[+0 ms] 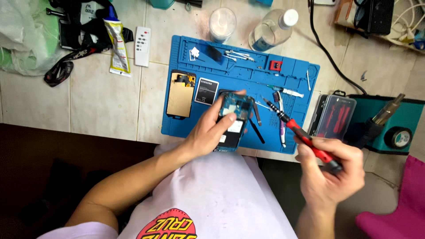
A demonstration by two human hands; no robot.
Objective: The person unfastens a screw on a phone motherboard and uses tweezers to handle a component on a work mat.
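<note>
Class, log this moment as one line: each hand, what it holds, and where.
left hand: holds opened phone over blue mat | right hand: grips red screwdriver, tip off the phone | battery: on mat

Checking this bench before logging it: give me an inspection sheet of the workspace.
Surface: blue work mat on a pale tiled counter.
Job's things: opened phone with its back off, red-handled screwdriver.
Clutter: gold back panel, battery, tweezers, white remote, clear bottle, screwdriver bit case, plastic bag, black strap.
Hands: left hand grips the phone; right hand holds the screwdriver, tip clear of the phone.
Cables: black cable crosses the counter at the right.
Surroundings: teal heat tool station, pink seat.
</note>
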